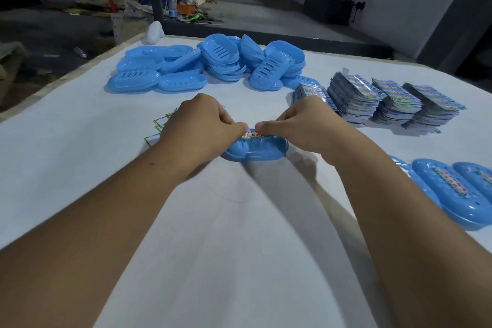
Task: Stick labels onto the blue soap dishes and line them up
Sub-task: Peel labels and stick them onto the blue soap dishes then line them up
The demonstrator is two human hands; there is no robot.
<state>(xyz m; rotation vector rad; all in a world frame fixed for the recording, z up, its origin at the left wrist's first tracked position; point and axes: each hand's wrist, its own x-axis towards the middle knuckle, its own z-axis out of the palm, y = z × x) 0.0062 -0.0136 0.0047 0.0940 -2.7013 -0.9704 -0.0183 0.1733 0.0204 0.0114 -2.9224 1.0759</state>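
- The blue soap dish [255,150] lies flat on the white worktop [80,168], straight ahead and between both hands, with a printed label [251,133] across its top.
- The left hand [198,128] and right hand [300,125] meet over the dish, each with curled fingers and thumb pinching or pressing the label near its middle; the fingertips almost touch.
- The step in hand looks like smoothing the label down. To do it well, press from the middle outward toward both ends so no bubble or crease is trapped, and keep the label square to the long edge of the dish.
- The dish is light plastic and may slide, so downward pressure should be even on both sides.
- Finished, labelled dishes [450,189] lie in a row at the right edge; this one belongs beside them.
- Unlabelled dishes [202,64] are heaped at the far side, label stacks [386,100] to their right, and peeled backing sheets [158,125] under the left hand.
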